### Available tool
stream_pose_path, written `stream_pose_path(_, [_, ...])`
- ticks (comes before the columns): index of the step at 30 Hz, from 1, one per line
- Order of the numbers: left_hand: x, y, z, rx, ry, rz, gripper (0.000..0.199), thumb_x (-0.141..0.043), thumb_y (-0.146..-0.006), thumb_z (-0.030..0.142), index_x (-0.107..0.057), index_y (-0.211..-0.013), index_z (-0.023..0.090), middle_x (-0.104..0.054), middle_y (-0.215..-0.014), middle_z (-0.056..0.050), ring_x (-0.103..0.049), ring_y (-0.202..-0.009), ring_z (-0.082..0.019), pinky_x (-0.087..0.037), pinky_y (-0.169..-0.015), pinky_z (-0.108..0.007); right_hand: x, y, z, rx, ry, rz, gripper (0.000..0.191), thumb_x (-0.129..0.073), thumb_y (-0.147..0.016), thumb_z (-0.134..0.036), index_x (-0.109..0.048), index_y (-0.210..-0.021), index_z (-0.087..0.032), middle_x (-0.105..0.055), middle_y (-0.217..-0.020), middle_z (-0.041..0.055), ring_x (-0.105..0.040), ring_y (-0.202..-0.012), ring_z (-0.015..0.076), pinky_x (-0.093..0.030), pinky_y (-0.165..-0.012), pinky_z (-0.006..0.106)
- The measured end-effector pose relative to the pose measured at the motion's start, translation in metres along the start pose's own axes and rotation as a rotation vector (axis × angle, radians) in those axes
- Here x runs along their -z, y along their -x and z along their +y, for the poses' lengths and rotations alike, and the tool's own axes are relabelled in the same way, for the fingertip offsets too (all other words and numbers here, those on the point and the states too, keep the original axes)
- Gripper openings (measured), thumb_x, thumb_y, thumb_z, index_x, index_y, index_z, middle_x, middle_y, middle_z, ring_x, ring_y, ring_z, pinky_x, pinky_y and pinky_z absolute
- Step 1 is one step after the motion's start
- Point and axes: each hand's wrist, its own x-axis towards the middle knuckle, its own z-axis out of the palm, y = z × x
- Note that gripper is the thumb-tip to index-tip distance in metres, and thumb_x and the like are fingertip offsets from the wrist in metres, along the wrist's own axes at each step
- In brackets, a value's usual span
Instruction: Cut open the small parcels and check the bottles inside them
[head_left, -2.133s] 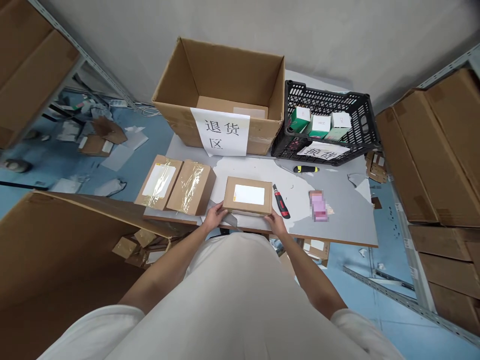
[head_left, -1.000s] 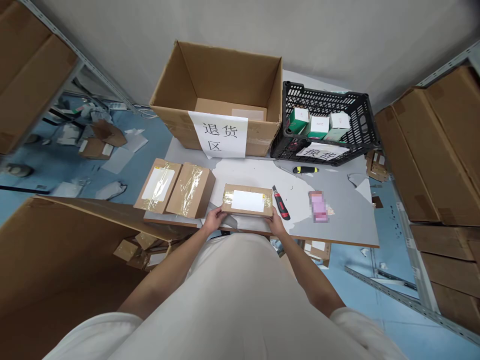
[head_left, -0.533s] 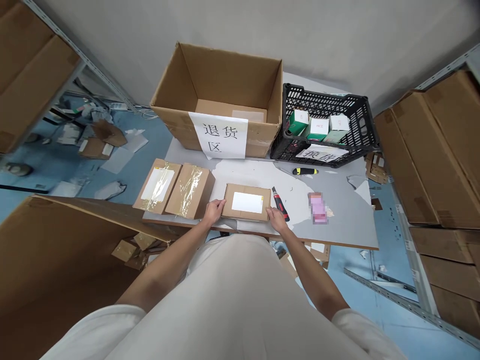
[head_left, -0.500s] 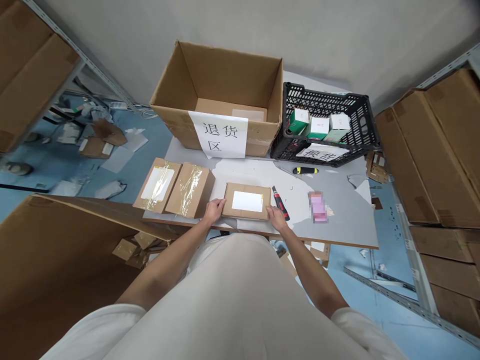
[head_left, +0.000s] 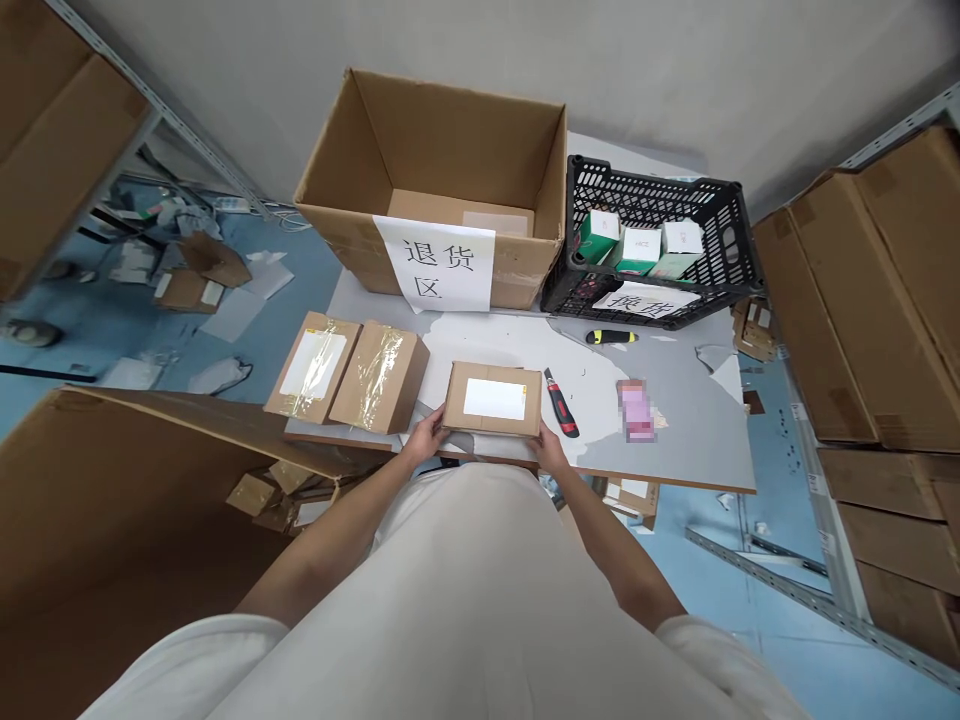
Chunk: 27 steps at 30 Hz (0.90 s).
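Observation:
A small brown cardboard box (head_left: 493,400) with a white label on top is held between my two hands at the front of the table. My left hand (head_left: 426,436) grips its lower left corner, and my right hand (head_left: 550,449) grips the lower right one. Just right of the box lies a red and black utility knife (head_left: 561,404). Two taped boxes stand side by side at the left, one with a white label (head_left: 313,368) and one with shiny tape (head_left: 381,378).
Behind are a large open carton (head_left: 450,145) with a paper sign and a black crate (head_left: 660,195) holding green-and-white boxes. A yellow and black knife (head_left: 611,338) and a blurred pink item (head_left: 637,410) lie on the table (head_left: 697,440). A big carton (head_left: 135,480) stands at left.
Both hands have moved down slightly around the small box's near corners. The box's near edge looks a little raised. The view has shifted slightly.

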Motion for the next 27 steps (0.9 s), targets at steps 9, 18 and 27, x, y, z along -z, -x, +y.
stream_pose_path(9, [0.010,0.002,0.045,0.034,-0.184,0.072,0.069,-0.062,-0.075,0.050,-0.054,-0.131,0.011,-0.067,-0.119,-0.014,-0.063,-0.109,-0.028,-0.050,-0.095,-0.042,0.021,0.000,-0.030,0.081,0.006,0.056,0.048,-0.047,-0.085,-0.030,-0.052,-0.131,-0.019,-0.068,-0.112,0.0086,-0.064,-0.095,0.0207,-0.050,-0.088,0.036])
stream_pose_path(18, [0.009,-0.027,0.094,-0.001,-0.508,0.204,0.049,-0.041,-0.089,0.052,-0.072,-0.102,0.016,-0.069,-0.088,-0.007,-0.063,-0.088,-0.022,-0.048,-0.082,-0.032,0.048,-0.028,-0.064,0.093,0.349,0.128,0.057,-0.024,-0.095,-0.054,-0.068,-0.104,-0.018,-0.069,-0.093,0.0107,-0.063,-0.088,0.0244,-0.047,-0.081,0.035])
stream_pose_path(27, [0.002,-0.021,0.086,0.008,-0.459,0.279,0.051,-0.043,-0.089,0.051,-0.070,-0.112,0.014,-0.068,-0.092,-0.010,-0.063,-0.091,-0.023,-0.047,-0.087,-0.034,0.049,-0.027,-0.041,0.019,0.244,0.218,0.063,-0.021,-0.095,-0.051,-0.060,-0.126,-0.013,-0.068,-0.102,0.0113,-0.061,-0.099,0.0225,-0.045,-0.091,0.035])
